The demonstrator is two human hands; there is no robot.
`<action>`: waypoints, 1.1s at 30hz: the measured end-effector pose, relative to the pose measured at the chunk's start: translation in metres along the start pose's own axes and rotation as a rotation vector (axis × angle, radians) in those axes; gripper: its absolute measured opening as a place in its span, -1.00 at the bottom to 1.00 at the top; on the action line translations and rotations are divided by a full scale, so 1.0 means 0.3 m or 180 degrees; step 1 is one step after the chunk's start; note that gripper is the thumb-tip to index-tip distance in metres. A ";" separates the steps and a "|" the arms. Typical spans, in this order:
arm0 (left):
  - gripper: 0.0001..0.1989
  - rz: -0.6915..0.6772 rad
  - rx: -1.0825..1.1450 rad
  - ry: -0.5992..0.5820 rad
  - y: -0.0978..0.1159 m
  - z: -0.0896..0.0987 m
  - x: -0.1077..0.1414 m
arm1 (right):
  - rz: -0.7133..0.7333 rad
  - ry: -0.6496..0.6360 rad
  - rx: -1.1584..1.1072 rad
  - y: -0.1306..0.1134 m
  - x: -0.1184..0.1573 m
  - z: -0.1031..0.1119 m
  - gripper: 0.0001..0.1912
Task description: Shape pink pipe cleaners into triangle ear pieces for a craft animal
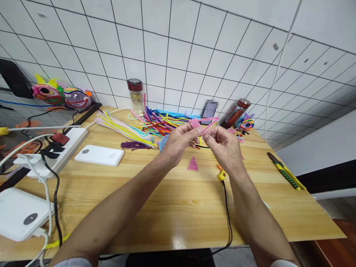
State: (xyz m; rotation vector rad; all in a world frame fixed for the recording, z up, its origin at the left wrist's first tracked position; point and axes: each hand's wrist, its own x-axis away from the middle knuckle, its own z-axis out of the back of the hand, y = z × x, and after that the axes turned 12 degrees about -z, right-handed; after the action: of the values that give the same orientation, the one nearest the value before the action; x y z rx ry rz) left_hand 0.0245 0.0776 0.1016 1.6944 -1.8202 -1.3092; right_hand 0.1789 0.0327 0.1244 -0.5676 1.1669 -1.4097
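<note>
Both hands meet above the middle of the table. My left hand (180, 143) is closed on a pink pipe cleaner piece (195, 123) with several short folds standing up at the fingertips. From it a pink strand runs right and bends back in a narrow loop. My right hand (225, 147) pinches near the lower end of that loop, thumb against fingers. Below the hands a flat pink triangle (193, 164) of folded pipe cleaner lies on the wood. Right of it is a yellow tool (222, 174) with a black cord, partly behind my right hand.
Colourful pipe cleaners (162, 120) lie in a pile behind the hands, near a glass bottle (136, 98). A phone (209, 111) and a red flask (235, 112) stand behind. White power banks (99, 155) and a power strip (62, 153) are left; pliers (286, 172) lie right.
</note>
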 end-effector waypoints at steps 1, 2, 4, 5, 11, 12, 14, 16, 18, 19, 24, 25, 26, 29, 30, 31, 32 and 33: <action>-0.65 -0.0013 0.0007 0.0056 0.003 -0.001 0.000 | 0.0001 0.0019 0.0020 0.001 0.000 0.000 -0.82; -0.65 -0.0039 0.0007 0.0123 0.006 -0.001 -0.001 | -0.0006 0.0027 0.0041 0.001 0.001 0.000 -0.82; -0.65 -0.0132 -0.0003 0.0256 0.011 -0.002 -0.003 | -0.0028 0.0020 0.0064 0.001 0.001 0.001 -0.82; -0.65 -0.0179 -0.0010 0.0316 0.012 -0.002 -0.004 | -0.0041 0.0003 0.0059 0.000 0.001 0.000 -0.82; -0.71 -0.0294 -0.0025 0.0417 -0.001 -0.004 -0.004 | -0.0084 -0.0246 -0.0183 -0.005 -0.002 -0.007 -0.74; -0.71 -0.0305 -0.0016 0.0407 -0.004 -0.005 -0.003 | -0.0080 -0.0295 -0.0241 -0.005 -0.003 -0.009 -0.72; -0.72 -0.0347 0.0018 0.0391 -0.008 -0.007 0.001 | -0.0081 -0.0340 -0.0321 -0.004 -0.005 -0.012 -0.69; -0.72 -0.0401 0.0059 0.0354 -0.009 -0.008 0.005 | -0.0110 -0.0318 -0.0358 -0.003 -0.007 -0.013 -0.67; -0.71 -0.0408 0.0071 0.0285 -0.007 -0.010 0.008 | -0.0155 -0.0297 -0.0376 -0.004 -0.008 -0.013 -0.67; -0.70 -0.0394 0.0058 0.0247 -0.005 -0.011 0.009 | -0.0172 -0.0293 -0.0393 -0.005 -0.009 -0.012 -0.67; -0.66 -0.0331 -0.0082 0.0136 0.005 -0.009 0.007 | -0.0213 -0.0284 -0.0488 -0.012 -0.009 -0.007 -0.70; -0.65 -0.0357 -0.0090 0.0157 0.006 -0.008 0.006 | -0.0224 -0.0275 -0.0479 -0.013 -0.009 -0.007 -0.70; -0.65 -0.0401 -0.0098 0.0183 0.006 -0.006 0.004 | -0.0238 -0.0273 -0.0459 -0.013 -0.008 -0.007 -0.70; -0.64 -0.0582 -0.0158 0.0276 0.004 -0.001 0.001 | -0.0269 -0.0288 -0.0386 -0.012 -0.005 -0.008 -0.72; -0.64 -0.0616 -0.0173 0.0311 0.004 0.000 0.000 | -0.0265 -0.0298 -0.0381 -0.011 -0.004 -0.008 -0.72; -0.64 -0.0629 -0.0180 0.0355 0.004 0.000 0.000 | -0.0253 -0.0307 -0.0386 -0.010 -0.004 -0.009 -0.72; -0.65 -0.0621 -0.0179 0.0397 0.005 0.001 -0.001 | -0.0241 -0.0311 -0.0393 -0.010 -0.003 -0.009 -0.72; -0.65 -0.0595 -0.0165 0.0428 0.007 0.000 -0.001 | -0.0236 -0.0307 -0.0395 -0.009 -0.003 -0.009 -0.73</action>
State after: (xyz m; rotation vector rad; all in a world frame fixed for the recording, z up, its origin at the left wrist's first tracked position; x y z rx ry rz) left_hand 0.0232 0.0777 0.1034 1.9131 -1.5717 -1.2675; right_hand 0.1755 0.0340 0.1258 -0.7650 1.1713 -1.3635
